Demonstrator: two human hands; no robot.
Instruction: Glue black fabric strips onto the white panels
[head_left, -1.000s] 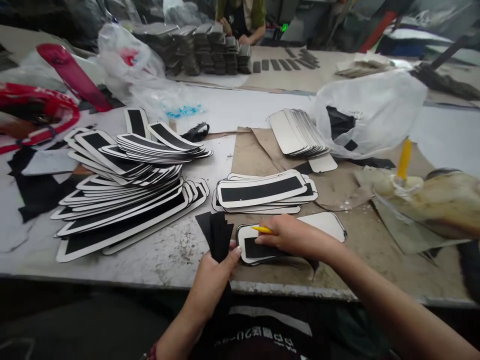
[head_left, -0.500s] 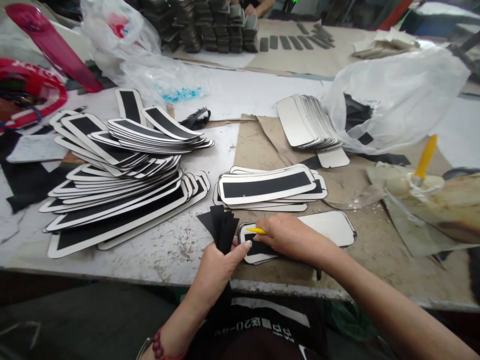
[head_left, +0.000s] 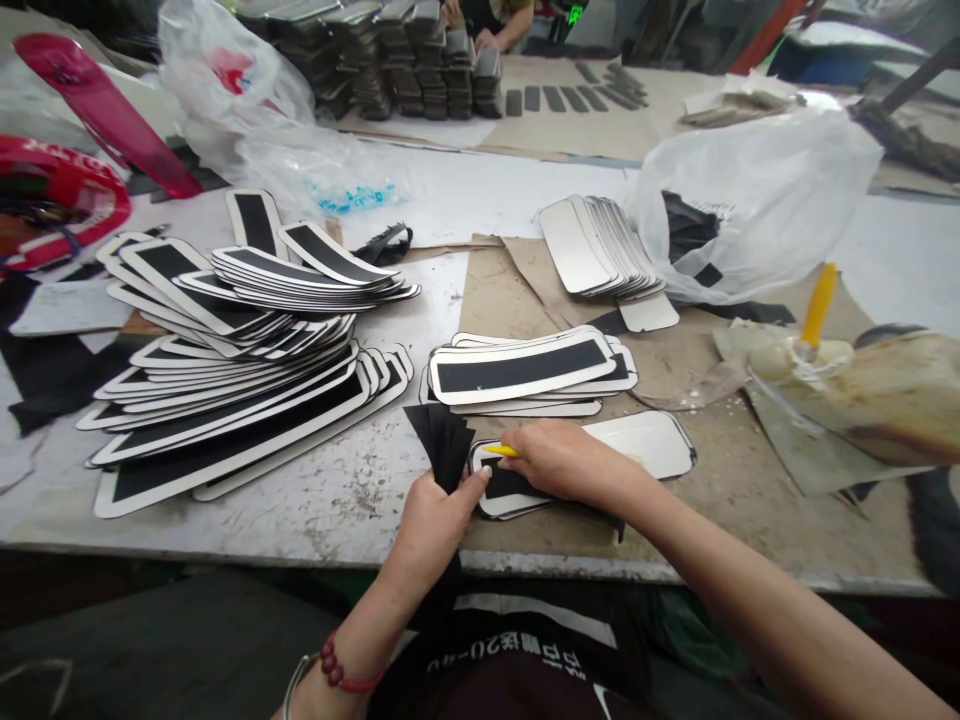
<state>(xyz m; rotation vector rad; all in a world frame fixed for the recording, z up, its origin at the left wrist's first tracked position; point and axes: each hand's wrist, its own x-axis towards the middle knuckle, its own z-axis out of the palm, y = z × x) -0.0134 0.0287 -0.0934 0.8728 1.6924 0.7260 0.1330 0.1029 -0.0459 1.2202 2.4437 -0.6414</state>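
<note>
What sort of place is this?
Probably a workshop or factory floor: matching black-and-white panels lie piled on the near table, the left hand holds a bunch of black strips, and another person's hand shows by dark stacks on the far table.

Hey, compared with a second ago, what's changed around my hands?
Your left hand has shifted so its thumb now reaches over the near left end of the white panel. Your right hand, with the yellow stick, has slid slightly left along it. Nothing was visibly taken or let go; the left hand still holds the black strips. The stacked panels stayed put.
</note>
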